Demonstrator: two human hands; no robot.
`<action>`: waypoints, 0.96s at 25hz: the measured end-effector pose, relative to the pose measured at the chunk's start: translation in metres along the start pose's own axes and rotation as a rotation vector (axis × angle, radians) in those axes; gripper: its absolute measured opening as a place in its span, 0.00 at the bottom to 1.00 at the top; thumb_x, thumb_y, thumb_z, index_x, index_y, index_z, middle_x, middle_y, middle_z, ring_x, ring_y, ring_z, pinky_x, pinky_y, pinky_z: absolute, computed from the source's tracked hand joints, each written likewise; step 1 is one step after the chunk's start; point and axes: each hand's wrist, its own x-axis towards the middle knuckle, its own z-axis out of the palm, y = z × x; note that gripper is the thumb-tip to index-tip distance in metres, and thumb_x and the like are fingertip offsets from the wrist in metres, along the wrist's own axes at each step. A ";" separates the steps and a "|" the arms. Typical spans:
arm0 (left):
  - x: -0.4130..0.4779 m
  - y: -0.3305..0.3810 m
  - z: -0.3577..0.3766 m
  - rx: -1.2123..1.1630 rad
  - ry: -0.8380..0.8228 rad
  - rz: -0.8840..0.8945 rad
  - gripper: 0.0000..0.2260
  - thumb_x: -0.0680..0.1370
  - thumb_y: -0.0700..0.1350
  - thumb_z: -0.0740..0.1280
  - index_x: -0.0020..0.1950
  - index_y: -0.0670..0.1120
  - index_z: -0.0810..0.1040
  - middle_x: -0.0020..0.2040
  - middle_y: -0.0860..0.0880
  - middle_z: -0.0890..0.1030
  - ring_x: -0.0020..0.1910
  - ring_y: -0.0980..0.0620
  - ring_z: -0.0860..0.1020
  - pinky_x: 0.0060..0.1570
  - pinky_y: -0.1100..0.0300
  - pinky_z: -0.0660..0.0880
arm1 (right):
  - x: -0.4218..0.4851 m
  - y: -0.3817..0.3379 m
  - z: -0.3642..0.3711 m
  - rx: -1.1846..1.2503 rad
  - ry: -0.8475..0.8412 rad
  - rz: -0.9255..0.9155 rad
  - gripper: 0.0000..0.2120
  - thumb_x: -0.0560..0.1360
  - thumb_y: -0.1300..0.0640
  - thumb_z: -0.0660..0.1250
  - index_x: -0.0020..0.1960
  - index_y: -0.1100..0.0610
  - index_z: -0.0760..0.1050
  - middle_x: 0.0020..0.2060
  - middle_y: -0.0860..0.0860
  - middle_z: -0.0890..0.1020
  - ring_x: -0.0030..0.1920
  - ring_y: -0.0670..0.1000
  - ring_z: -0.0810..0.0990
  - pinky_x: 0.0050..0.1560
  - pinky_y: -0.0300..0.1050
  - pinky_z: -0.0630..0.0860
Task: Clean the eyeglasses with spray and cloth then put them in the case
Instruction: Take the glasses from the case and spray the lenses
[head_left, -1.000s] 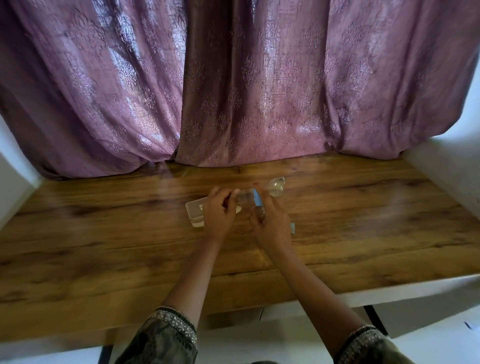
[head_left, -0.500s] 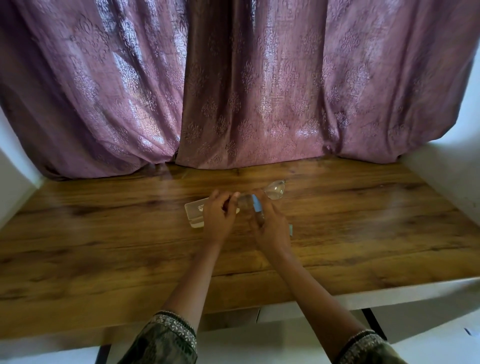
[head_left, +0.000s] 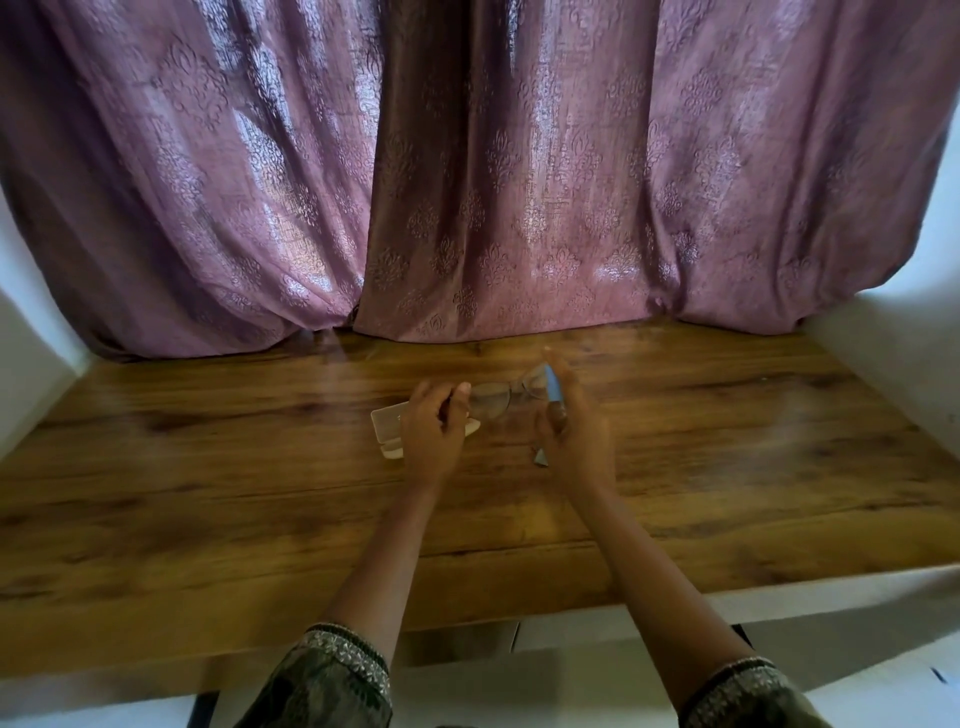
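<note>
Both forearms reach forward over the wooden tabletop (head_left: 208, 493), roughly parallel, with patterned dark sleeve cuffs (head_left: 343, 660) pushed back near the elbows. The left hand (head_left: 434, 434) is turned palm down, its back toward me, wrist slightly bent, and its fingers (head_left: 460, 402) are curled closed on the left end of the eyeglasses (head_left: 501, 400), pinching the frame beside the near lens. The glasses are held just above the tabletop, running from that hand up and to the right, the two clear lenses facing roughly toward the person.

The right hand (head_left: 574, 431) stands more upright, thumb side toward the person, with its fingers wrapped around a small light-blue spray bottle (head_left: 553, 387). The bottle sits upright in that grip, its top level with the right lens and almost touching the frame there. One fingertip is raised above the bottle top; whether it presses the nozzle I cannot tell.

Under and behind the left hand a pale, flat eyeglass case (head_left: 387, 426) lies on the tabletop, partly hidden by the knuckles. A small grey corner of something (head_left: 540, 457), maybe the cloth, shows beneath the right palm. Mauve patterned curtains (head_left: 493, 182) hang down to the far edge of the tabletop.
</note>
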 end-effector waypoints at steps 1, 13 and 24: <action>0.000 0.000 -0.001 -0.005 -0.001 -0.003 0.12 0.78 0.50 0.59 0.34 0.49 0.72 0.33 0.59 0.68 0.36 0.67 0.71 0.37 0.74 0.65 | 0.004 0.002 -0.003 -0.028 -0.001 0.013 0.28 0.74 0.61 0.63 0.71 0.45 0.60 0.39 0.53 0.79 0.26 0.49 0.73 0.23 0.42 0.70; 0.002 0.001 -0.002 -0.014 0.002 0.024 0.13 0.77 0.51 0.57 0.33 0.50 0.70 0.31 0.59 0.67 0.36 0.65 0.70 0.36 0.73 0.65 | 0.005 0.000 -0.004 -0.056 -0.065 0.078 0.26 0.75 0.62 0.63 0.70 0.51 0.62 0.27 0.46 0.71 0.27 0.49 0.74 0.27 0.48 0.74; 0.003 -0.001 -0.003 -0.034 -0.001 0.013 0.14 0.77 0.53 0.57 0.35 0.49 0.74 0.32 0.58 0.69 0.36 0.64 0.70 0.36 0.73 0.65 | 0.005 -0.002 -0.006 -0.019 -0.058 0.080 0.25 0.75 0.61 0.64 0.70 0.51 0.63 0.28 0.46 0.73 0.27 0.47 0.73 0.28 0.46 0.74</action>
